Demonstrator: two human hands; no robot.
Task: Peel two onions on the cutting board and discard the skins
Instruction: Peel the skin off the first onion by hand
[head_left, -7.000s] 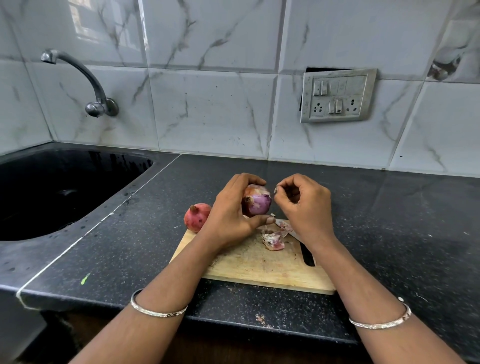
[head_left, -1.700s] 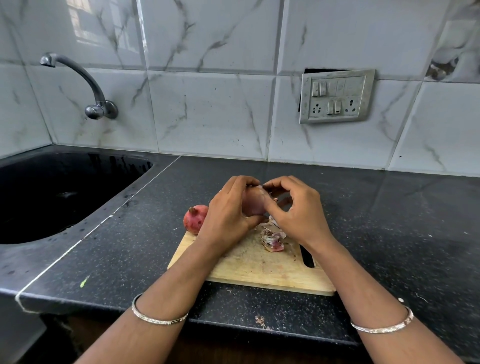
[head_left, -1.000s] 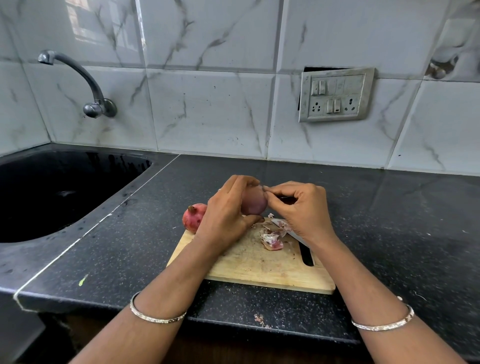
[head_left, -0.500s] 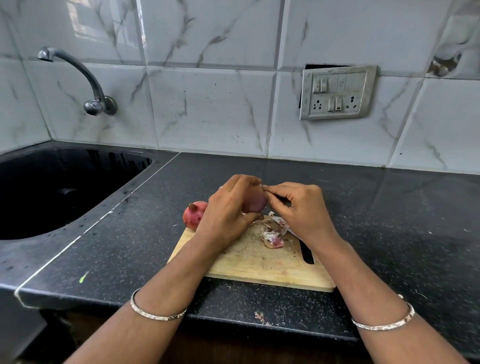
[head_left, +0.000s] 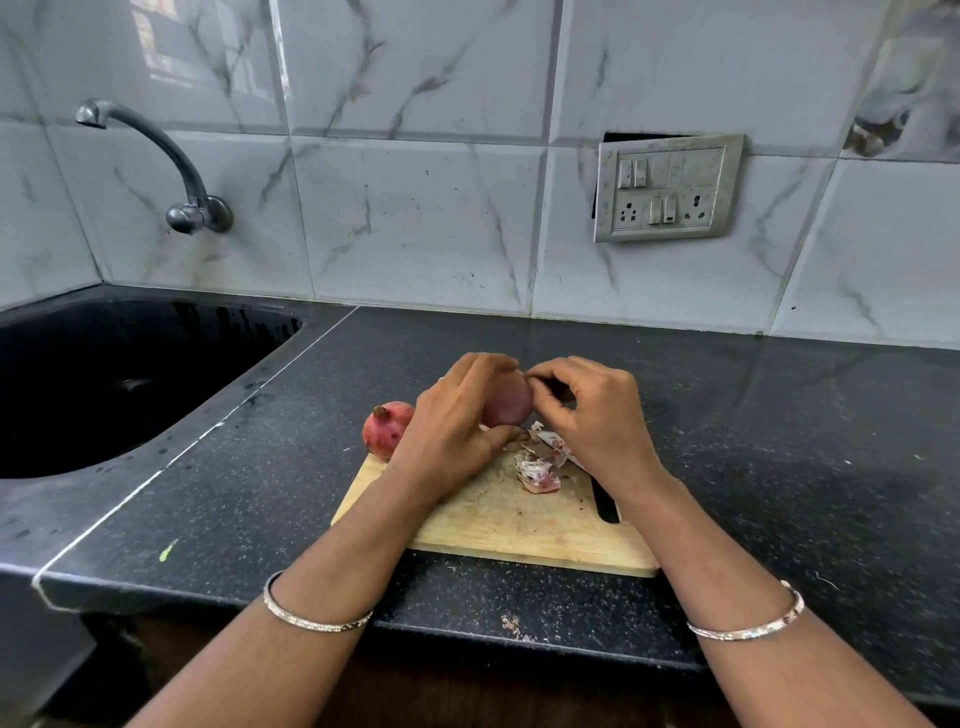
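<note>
Since the earliest view, my right hand (head_left: 597, 421) has closed onto the top of the bulb, which now shows less purple-and-white skin. My left hand (head_left: 452, 431) grips the pale pink, part-peeled round onion (head_left: 508, 406), fingers over it and thumb beneath, just above the rectangular wooden cutting board (head_left: 519, 525). The right grip pinches at the onion's upper right edge; whether skin lies between the fingertips is too small to tell. The onion lies left of that grip, touching it, so I judge the pull runs rightward and down, toward the heap of torn pink-white skins (head_left: 537, 467) on the board. The unpeeled red onion (head_left: 387, 428) rests at the board's far left corner, beside my left hand. A black-handled knife (head_left: 605, 501) lies under my right wrist. Black speckled worktop (head_left: 779, 441) extends rightward.
</note>
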